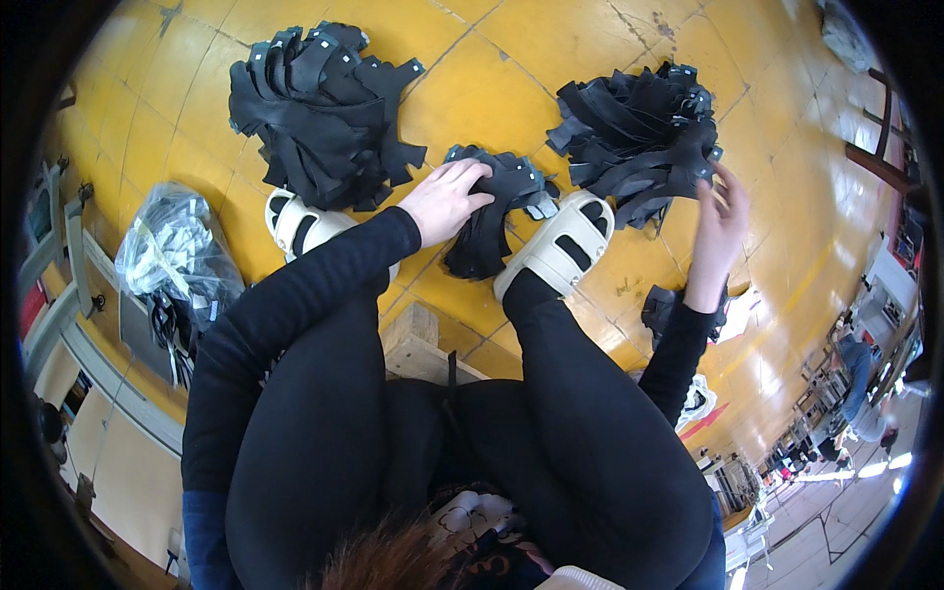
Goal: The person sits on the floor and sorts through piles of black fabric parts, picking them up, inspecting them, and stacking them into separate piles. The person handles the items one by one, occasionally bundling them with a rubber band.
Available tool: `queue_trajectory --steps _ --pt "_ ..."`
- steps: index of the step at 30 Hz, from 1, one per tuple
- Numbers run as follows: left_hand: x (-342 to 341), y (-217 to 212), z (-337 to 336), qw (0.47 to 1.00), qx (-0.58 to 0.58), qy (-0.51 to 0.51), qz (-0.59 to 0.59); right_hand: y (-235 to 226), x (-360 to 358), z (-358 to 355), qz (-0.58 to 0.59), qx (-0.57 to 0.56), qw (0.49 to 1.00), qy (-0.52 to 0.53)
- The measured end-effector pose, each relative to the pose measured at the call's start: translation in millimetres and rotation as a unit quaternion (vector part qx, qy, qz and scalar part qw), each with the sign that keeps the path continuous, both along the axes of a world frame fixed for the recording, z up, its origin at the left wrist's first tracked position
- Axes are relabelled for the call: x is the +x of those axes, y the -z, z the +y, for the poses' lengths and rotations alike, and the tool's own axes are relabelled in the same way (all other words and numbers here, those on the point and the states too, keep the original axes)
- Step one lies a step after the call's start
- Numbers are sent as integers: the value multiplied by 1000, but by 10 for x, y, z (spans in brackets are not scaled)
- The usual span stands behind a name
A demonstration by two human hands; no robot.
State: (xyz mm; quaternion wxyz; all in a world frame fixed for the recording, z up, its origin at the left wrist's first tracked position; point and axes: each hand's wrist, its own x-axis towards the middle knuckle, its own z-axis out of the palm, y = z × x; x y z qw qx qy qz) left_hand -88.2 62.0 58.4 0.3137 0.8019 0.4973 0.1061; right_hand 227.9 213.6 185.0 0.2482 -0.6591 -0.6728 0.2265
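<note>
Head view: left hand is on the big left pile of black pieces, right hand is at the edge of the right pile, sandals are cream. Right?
Not quite: the left hand is on the small middle pile, not the big left pile. The head view shows it. Right hand at the edge of the right pile, cream sandals: correct.

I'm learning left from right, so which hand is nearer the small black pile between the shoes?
Left. The left hand is on the small black pile. The right hand is farther away, past the right shoe, at the edge of the bigger pile there.
</note>
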Motion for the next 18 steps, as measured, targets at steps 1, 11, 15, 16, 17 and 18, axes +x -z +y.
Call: queue_trajectory --steps 1,11,15,16,17,18 --pt "8 -1 10 1000 -11 -5 -14 82 -127 -79 72 -39 996 -38" --pt "31 -36 230 999 45 25 8 1157 -999 -690 30 -106 942 -316" --pt "57 -61 160 987 59 132 -69 1288 -933 -701 92 -147 960 -220" --pt "77 -75 127 984 51 161 -60 1298 -917 -693 105 -157 963 -193" --pt "86 -93 95 981 91 156 -65 1294 -885 -687 116 -159 961 -194" --pt "99 -112 67 978 120 159 -64 1293 -862 -689 98 -168 959 -205"
